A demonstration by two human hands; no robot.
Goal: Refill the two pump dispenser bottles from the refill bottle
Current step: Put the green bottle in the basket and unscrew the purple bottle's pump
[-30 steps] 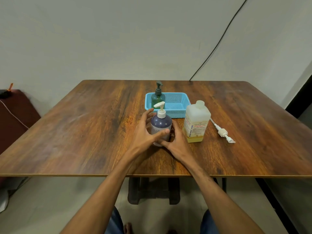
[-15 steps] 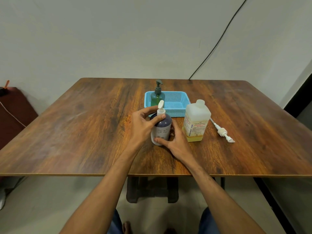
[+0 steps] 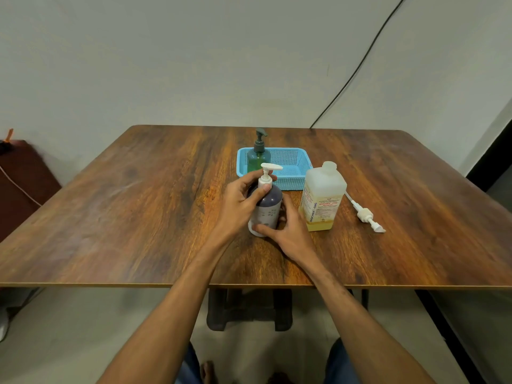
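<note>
A purple pump bottle (image 3: pixel 268 206) with a white pump head (image 3: pixel 268 173) stands on the wooden table (image 3: pixel 138 212). My left hand (image 3: pixel 241 206) grips the white collar of its pump, thumb and fingers around the neck. My right hand (image 3: pixel 291 231) holds the bottle's lower body. To the right stands the translucent refill bottle (image 3: pixel 322 196), uncapped, with yellow liquid low inside. A green pump bottle (image 3: pixel 258 155) stands in the left end of a blue basket (image 3: pixel 293 162) behind.
A loose white pump with its long tube (image 3: pixel 365 214) lies on the table right of the refill bottle. A black cable (image 3: pixel 360 62) runs down the wall behind. A dark red seat (image 3: pixel 22 178) sits left of the table.
My left hand rose from the bottle's body to the pump collar. The pump spout has turned from pointing left to pointing right. My right hand stayed on the lower body.
</note>
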